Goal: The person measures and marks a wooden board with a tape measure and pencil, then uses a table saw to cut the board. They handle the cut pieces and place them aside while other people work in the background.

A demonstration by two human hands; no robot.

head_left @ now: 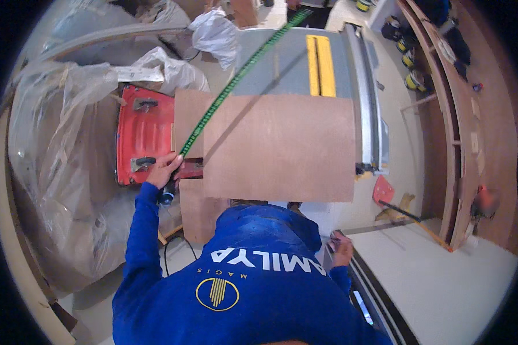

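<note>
Here we are, and the left hand (164, 170) at 9 o'clock has a firm grip on the tape measure (166, 196), thumb pressed against the green blade (236, 79), which shoots out on a long slant towards 1 o'clock. Up there stands another person (319, 16), a hand (294, 4) close to the far end; whether it pinches the blade is too small to tell.

Below it all, the wide brown panel (279, 149) sits right in the middle, reaching over the grey counter (265, 60) with its yellow insert (320, 66) at 1 o'clock. The blade's shadow falls well clear of it, so that blade is riding in the air, not flat on the wood!

Over to the right hand (342, 250), between 4 and 5 o'clock, beside the white counter (437, 270): fingers bent, but I cannot tell whether that grip holds anything.

Now, the danger, as I read it. A long blade with no support along the middle could buckle or twist if either end dips. Should the far end come loose, it might whip back towards the left hand and its thumb. A slant like this could also spoil any reading. And the panel: what carries its near edge is hidden, so a knock from the body could shift it.
</note>
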